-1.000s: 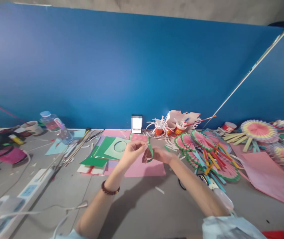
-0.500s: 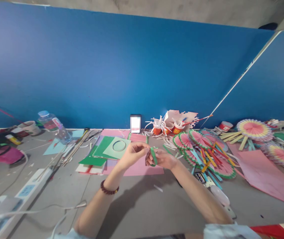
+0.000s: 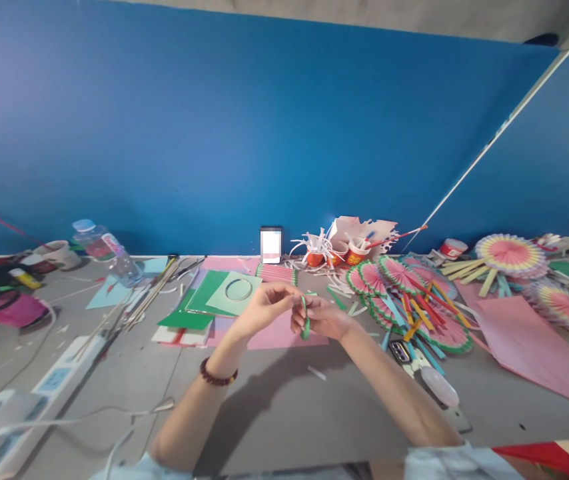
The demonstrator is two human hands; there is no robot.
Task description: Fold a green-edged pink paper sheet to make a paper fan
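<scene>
A narrow green paper strip (image 3: 306,325) is curled between my two hands above the middle of the table. My right hand (image 3: 325,317) is closed on it, its fingers bent around the strip. My left hand (image 3: 273,303) pinches at the strip's upper end, thumb and fingertips together; the exact contact is partly hidden. Below and behind the hands lies pink paper (image 3: 284,335). Just left of my left hand, a ring (image 3: 238,289) rests on a pale green sheet (image 3: 219,293) over darker green sheets (image 3: 184,319).
Pleated paper fans (image 3: 379,293) with coloured sticks lie to the right, near a pink sheet (image 3: 539,340). A phone (image 3: 271,245) leans on the blue wall. Cups (image 3: 358,252) hold pens and strips. At left are a bottle (image 3: 109,250), sticks (image 3: 152,293) and a power strip (image 3: 57,380).
The green strip has turned between my hands, from a rounded loop to a narrower, edge-on shape hanging slightly lower. Both hands stay nearly in place; the camera view shifts slightly.
</scene>
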